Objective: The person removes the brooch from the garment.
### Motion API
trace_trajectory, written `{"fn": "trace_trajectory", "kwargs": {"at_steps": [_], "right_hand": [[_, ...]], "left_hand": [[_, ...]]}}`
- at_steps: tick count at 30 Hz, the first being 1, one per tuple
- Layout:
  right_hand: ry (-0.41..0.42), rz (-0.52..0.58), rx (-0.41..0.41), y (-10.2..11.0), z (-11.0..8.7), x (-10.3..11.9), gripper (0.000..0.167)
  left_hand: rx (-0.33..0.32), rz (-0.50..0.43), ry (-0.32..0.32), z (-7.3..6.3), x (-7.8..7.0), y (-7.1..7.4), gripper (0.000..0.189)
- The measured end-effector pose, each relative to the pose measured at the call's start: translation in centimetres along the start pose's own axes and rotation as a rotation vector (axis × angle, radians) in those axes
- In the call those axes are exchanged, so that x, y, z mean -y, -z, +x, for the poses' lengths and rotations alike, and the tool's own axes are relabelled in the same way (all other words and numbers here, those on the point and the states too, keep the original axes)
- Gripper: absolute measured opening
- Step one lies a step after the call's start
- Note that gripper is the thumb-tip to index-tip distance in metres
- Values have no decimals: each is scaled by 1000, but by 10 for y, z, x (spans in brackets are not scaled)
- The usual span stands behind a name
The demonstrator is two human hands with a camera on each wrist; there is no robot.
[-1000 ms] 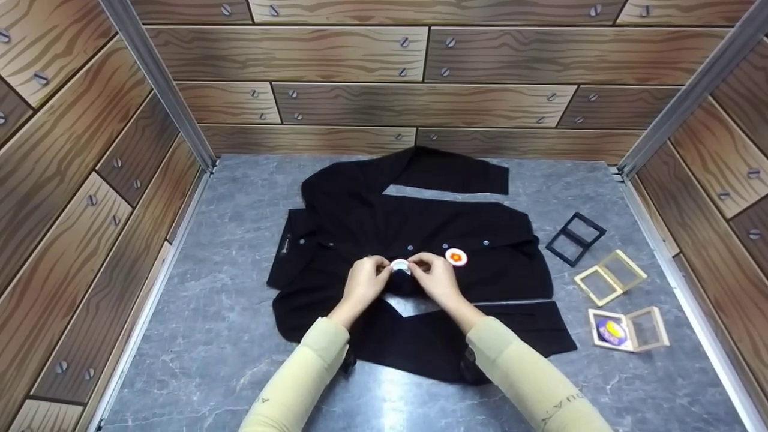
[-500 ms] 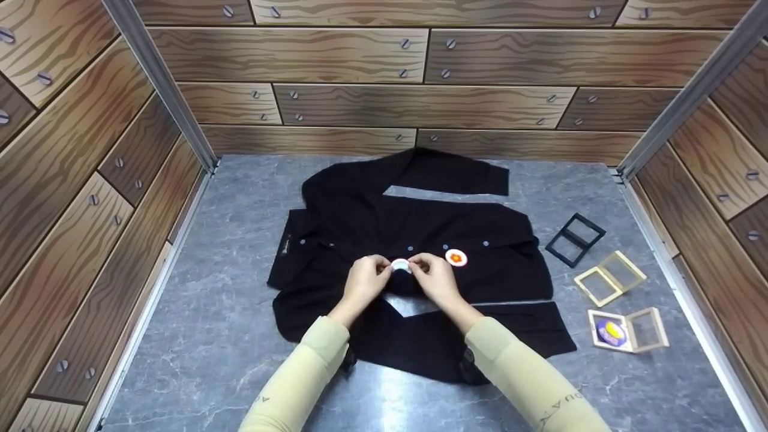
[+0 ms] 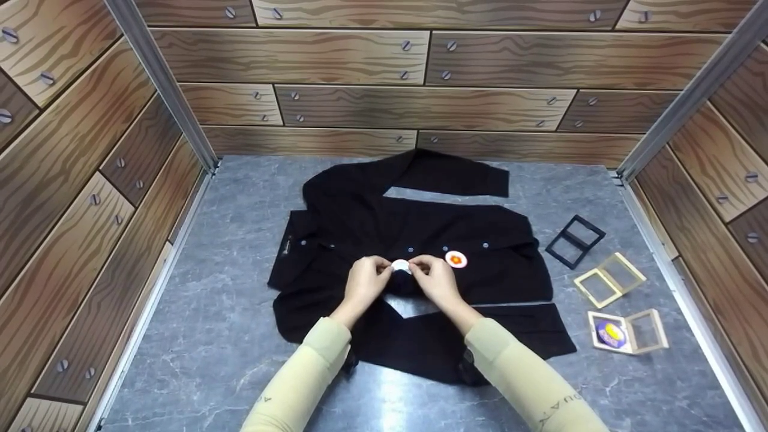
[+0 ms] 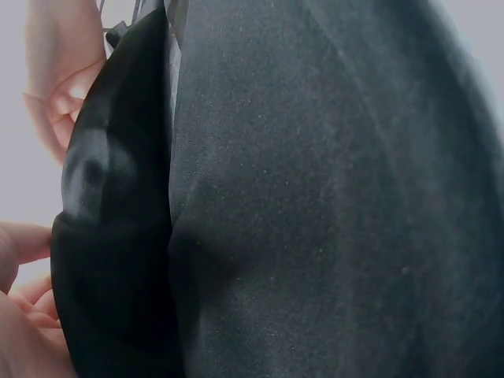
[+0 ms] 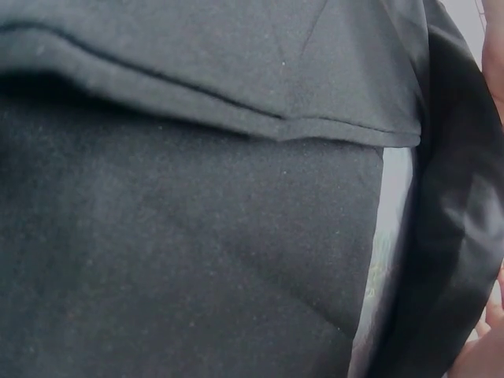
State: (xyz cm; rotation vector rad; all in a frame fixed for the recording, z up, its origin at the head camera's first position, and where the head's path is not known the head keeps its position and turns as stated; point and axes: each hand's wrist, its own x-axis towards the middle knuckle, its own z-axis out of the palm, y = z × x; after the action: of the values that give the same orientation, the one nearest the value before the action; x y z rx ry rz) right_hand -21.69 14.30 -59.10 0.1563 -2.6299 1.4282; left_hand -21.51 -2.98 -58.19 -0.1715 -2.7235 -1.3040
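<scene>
A black buttoned shirt lies spread on the grey surface, its collar to the left. At its near front, my left hand and right hand pinch a small white round badge from either side, against the cloth. A white badge with an orange flower sits on the shirt just right of my right hand. In the left wrist view, raised black cloth stands before the fingers. Raised cloth likewise covers most of the hands in the right wrist view. The badge's back is hidden.
To the shirt's right lie an opened black double frame, an opened gold-edged case and an opened wooden case with a purple and yellow badge in it. Wood-patterned walls enclose the back and both sides.
The white badge has tilted slightly between the fingertips, showing more white. Both hands and the shirt otherwise stay in place.
</scene>
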Motion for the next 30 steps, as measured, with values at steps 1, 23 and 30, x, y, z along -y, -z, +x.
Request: {"fn": "trace_trajectory", "kwargs": {"at_steps": [1, 23, 30], "right_hand": [[-4, 2, 0, 0, 0, 0, 10], [-57, 3, 13, -1, 3, 3, 12], [-71, -16, 13, -3, 2, 4, 11]], "left_hand": [[0, 1, -2, 0, 0, 0, 9], [7, -3, 6, 1, 0, -2, 15], [7, 5, -7, -1, 1, -2, 17]]}}
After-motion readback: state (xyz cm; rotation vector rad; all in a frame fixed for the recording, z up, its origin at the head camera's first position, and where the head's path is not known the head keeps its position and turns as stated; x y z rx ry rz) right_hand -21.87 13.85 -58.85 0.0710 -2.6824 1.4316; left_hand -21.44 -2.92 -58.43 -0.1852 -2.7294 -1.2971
